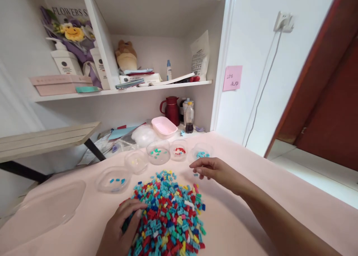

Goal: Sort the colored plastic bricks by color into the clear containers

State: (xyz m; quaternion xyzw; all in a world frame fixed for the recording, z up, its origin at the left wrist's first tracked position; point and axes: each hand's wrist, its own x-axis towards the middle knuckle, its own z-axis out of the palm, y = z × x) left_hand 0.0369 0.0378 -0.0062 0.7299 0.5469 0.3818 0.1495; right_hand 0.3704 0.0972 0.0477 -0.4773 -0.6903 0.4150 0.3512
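A large heap of small toy building bricks [167, 215], mixed light blue, red, yellow, green and dark blue, lies on the pink tabletop. My left hand [121, 224] rests at the heap's left edge, fingers bent over the bricks, thumb apart from the index finger. Past the heap's far right side, my right hand [209, 169] hovers with loosely bent fingers; I see nothing held in it. A couple of light blue bricks [196, 174] show just below its fingertips. Nearest to it is a clear bowl [211, 151] of light blue bricks.
Beyond the heap, more clear containers hold sorted bricks: red [179, 157], green [158, 161], yellow [136, 168] and blue [113, 189]. A clear lid [53, 204] lies left. Behind stand a pink basin [164, 126], a red jug [172, 110] and a bottle [189, 118].
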